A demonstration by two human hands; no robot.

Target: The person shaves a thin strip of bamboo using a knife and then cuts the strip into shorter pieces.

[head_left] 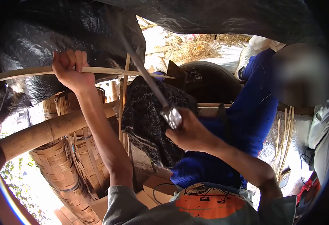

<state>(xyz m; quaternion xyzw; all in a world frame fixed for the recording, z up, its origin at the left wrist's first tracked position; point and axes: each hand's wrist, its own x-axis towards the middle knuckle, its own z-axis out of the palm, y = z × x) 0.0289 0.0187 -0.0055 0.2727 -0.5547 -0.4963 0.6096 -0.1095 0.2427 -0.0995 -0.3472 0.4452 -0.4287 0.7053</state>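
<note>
My left hand (73,71) is raised on the left, fingers closed around a long pale bamboo strip (106,70). The strip runs from the left edge of the view to a thin end near the middle. In my right hand (192,133) is a long knife (148,79), held by its shiny metal-ended handle. Its blade slants up and left, crossing the strip in this view, and its far part blurs against dark sheeting. A black patterned cloth (153,123) lies over my lap, below the blade.
A thick bamboo pole (55,131) crosses the left side, with tall woven bamboo baskets (59,168) behind it. Black plastic sheeting (93,26) hangs overhead. A round dark tub-like object (213,80) sits ahead. Thin strips (284,138) stand at the right.
</note>
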